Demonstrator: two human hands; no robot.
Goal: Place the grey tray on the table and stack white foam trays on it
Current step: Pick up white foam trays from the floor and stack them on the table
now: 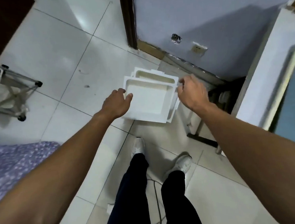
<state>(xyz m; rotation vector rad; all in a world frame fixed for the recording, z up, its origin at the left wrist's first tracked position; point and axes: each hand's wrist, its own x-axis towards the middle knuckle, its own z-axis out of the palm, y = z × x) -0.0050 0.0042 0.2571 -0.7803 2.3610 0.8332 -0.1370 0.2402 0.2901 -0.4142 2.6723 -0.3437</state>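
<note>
**A skewed stack of white foam trays (pixel 147 101) is held over the tiled floor (pixel 58 57)**

The left hand (pixel 115 104) grips the stack's left rim with the thumb on top, and the right hand (pixel 191 92) pinches the right rim with curled fingers. The trays are fanned rather than nested square, so a lower one could slide out and drop if either grip eases or the stack tilts. No grey tray can be made out for certain.

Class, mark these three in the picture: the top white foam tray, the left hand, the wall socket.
top white foam tray (pixel 147 103): head view, flat inner floor.
left hand (pixel 115 104): head view, back of hand.
wall socket (pixel 198 48): head view, faceplate.
</note>
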